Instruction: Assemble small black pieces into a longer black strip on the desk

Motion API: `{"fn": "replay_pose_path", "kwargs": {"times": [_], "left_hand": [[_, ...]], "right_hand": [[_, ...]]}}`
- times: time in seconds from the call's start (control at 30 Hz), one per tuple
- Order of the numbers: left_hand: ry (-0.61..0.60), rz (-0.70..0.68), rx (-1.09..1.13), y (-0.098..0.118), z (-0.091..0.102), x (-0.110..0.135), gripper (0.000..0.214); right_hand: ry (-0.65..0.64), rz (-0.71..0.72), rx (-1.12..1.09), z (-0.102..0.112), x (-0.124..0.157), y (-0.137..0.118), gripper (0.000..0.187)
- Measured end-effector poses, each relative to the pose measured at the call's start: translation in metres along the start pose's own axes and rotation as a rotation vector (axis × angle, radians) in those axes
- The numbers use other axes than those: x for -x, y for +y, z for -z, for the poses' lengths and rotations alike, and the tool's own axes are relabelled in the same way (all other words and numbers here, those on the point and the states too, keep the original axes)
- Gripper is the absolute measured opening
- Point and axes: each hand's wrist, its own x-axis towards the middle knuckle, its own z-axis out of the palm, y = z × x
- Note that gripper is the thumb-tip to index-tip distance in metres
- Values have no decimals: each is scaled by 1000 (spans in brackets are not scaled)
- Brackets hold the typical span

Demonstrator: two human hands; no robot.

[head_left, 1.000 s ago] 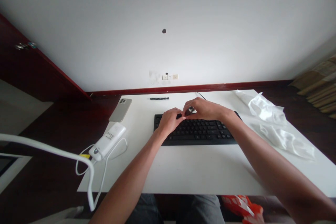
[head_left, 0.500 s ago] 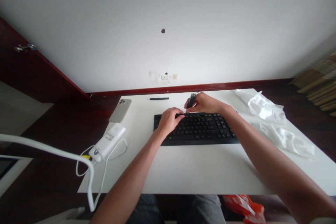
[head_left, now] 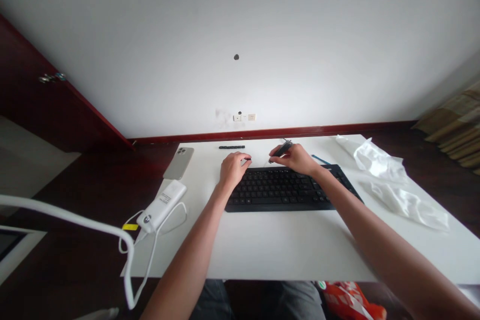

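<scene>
A black keyboard (head_left: 288, 189) lies in the middle of a white table (head_left: 285, 250). My left hand (head_left: 232, 170) rests at the keyboard's far left corner, its fingers pinched on a small black piece (head_left: 248, 159) that looks like a keycap. My right hand (head_left: 298, 160) hovers over the keyboard's far edge, closed on a small dark tool (head_left: 281, 149) with a thin wire end pointing down at the table. A short row of black keycaps (head_left: 231, 147) lies near the table's far edge, beyond my left hand.
A phone (head_left: 179, 163) lies face down at the far left of the table. Nearer me is a white power bank (head_left: 162, 205) with a white cable (head_left: 127, 255). Crumpled clear plastic bags (head_left: 380, 161) sit on the right. An orange bag (head_left: 350, 300) lies under the table.
My left hand has slid from the top key row to the table just behind the keyboard with the small piece. My right hand has lifted the tool and tilted it sideways.
</scene>
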Motion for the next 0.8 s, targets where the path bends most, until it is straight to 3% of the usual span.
{"fn": "replay_pose_path", "kwargs": {"times": [0.3,0.5,0.8], "left_hand": [[59,-36,-128,-8,7,-2,12],[53,-75,-127,-15,4,-6,9],[-38,-186,-206,-11,-9,-70,4]], "right_hand": [[233,-139,-202,-10,38,24,40],[197,-168,-289,-13,38,41,46],[214,-178,-348,-12,37,43,44]]}}
